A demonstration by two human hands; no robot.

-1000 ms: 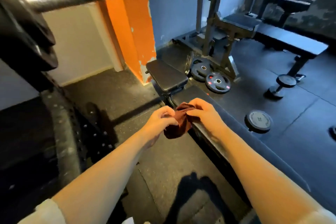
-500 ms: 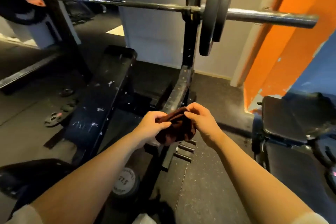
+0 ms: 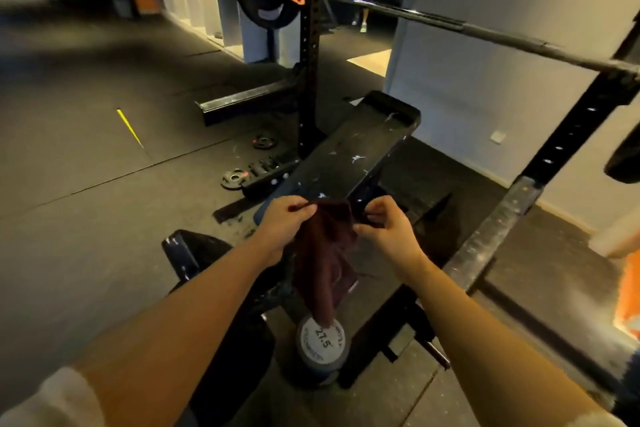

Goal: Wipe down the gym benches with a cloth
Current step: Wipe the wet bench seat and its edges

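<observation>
Both hands pinch cloth (image 3: 325, 253) above dumbbell (image 3: 322, 343) marked "27.5".

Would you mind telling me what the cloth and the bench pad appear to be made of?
The cloth: soft maroon fabric, probably cotton or microfibre, since it hangs in limp folds. The bench pad: black vinyl-like upholstery, likely over padding, faintly glossy with white scuffs.

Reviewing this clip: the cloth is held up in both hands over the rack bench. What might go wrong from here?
1. The cloth hangs long from the left hand and right hand, so its tail may drag on the dumbbell below.
2. The loaded barbell crosses above the bench pad; leaning in to wipe risks bumping it.
3. White flecks on the pad may be scuffs that will not wipe off.
</observation>
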